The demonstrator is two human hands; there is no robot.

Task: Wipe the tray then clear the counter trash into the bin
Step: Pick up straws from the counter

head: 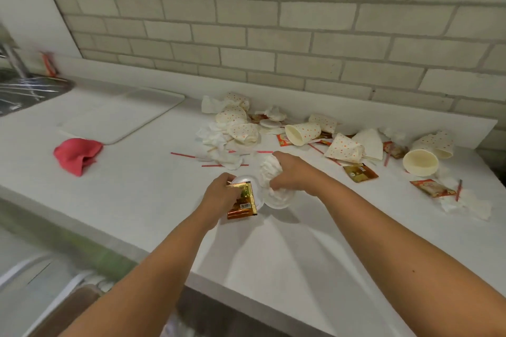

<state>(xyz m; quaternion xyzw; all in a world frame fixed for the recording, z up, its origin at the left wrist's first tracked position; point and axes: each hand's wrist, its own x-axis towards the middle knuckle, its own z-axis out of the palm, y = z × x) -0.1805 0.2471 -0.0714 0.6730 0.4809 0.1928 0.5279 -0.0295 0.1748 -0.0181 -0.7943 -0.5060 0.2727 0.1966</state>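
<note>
Two hands are loaded, we note: left hand (219, 194) pinches a gold sachet (243, 201), right hand (293, 175) grips crumpled napkins (269, 172). Paper cups (302, 133) litter the table (137, 200) beyond; overfilled grips could shed pieces before the unseen bin.

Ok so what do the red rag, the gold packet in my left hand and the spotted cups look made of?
Red rag: soft cloth, matte, going by its limp folds. Gold packet: likely foil-laminated plastic, glossy, with bright reflections. Spotted cups: paper, matte; several are crushed and creased.
</note>
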